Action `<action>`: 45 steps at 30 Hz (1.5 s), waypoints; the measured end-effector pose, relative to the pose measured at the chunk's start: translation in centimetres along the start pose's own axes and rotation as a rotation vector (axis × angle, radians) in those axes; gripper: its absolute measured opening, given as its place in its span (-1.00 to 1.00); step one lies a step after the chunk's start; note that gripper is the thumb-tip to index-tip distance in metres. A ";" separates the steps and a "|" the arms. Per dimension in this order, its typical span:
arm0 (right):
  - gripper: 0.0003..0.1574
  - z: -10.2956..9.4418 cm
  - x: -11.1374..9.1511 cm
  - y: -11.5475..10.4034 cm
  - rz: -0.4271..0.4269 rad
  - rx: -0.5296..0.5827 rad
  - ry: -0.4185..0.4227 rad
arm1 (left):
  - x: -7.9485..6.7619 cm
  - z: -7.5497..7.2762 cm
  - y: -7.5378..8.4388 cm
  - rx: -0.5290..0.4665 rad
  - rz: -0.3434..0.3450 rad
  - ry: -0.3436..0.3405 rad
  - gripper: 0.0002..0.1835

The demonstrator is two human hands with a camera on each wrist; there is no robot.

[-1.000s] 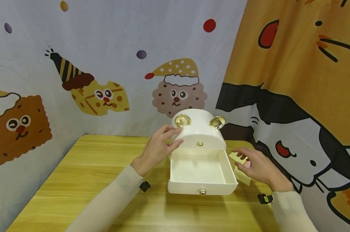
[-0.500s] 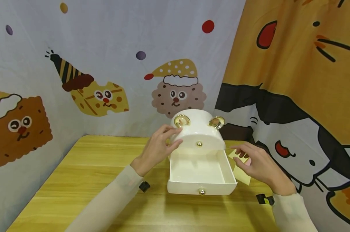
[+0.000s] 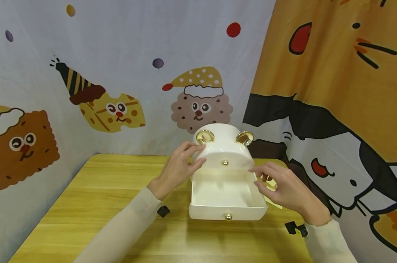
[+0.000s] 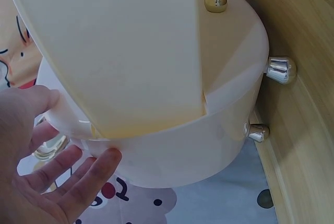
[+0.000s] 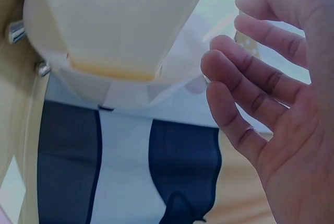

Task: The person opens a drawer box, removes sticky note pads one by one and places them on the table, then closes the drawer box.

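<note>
A white glossy box (image 3: 222,144) with gold ears stands near the table's back edge, its lower drawer (image 3: 208,212) pulled out and bare inside. My left hand (image 3: 176,166) touches the box's left side below the ear; in the left wrist view that hand (image 4: 55,177) has its thumb by the front face and its fingers spread along the side wall. At the right, my right hand (image 3: 285,186) hovers by the drawer's right wall with loosely bent fingers. In the right wrist view, nothing is between the fingers of that hand (image 5: 276,93).
Yellow sticky notes (image 3: 277,203) lie on the wooden table (image 3: 119,190) right of the drawer, mostly covered by my right hand. A cartoon-printed cloth (image 3: 126,44) hangs close behind the box, and an orange one (image 3: 333,84) hangs at the right.
My right hand has moved left, from over the sticky notes to the drawer's right wall. My left hand, the box and the drawer have stayed in place.
</note>
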State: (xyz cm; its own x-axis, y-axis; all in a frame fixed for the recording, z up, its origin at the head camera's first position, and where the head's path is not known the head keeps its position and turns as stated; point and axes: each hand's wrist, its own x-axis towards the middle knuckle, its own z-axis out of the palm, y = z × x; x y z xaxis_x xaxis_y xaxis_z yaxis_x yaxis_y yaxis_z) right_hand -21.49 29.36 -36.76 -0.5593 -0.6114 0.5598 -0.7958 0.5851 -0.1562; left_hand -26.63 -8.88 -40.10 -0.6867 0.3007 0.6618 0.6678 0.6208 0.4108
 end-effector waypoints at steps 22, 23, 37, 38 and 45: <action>-0.36 0.8 2.1 -5.7 -0.169 0.087 -0.053 | 0.3 -0.1 0.0 0.006 0.000 0.003 -0.49; -0.37 0.8 2.1 -5.9 -0.174 0.092 -0.059 | 0.3 -0.1 0.0 0.004 0.000 0.003 -0.49; -0.48 1.7 1.9 -8.2 -0.217 0.119 -0.116 | -0.1 0.0 -0.1 -0.010 -0.011 -0.001 -0.48; -0.50 1.8 1.8 -8.3 -0.208 0.126 -0.126 | -0.1 0.1 -0.1 -0.009 -0.010 0.000 -0.48; -0.53 2.6 1.4 -8.6 -0.261 0.136 -0.134 | -0.1 0.2 -0.2 -0.010 -0.004 0.005 -0.47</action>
State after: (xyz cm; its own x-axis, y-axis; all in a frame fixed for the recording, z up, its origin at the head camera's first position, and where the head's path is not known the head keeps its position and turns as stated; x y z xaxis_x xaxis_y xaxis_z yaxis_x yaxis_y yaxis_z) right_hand -16.03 22.07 -36.77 -0.3506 -0.8017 0.4841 -0.9351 0.3282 -0.1336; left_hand -26.76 -8.93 -40.41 -0.6883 0.2946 0.6630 0.6675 0.6151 0.4196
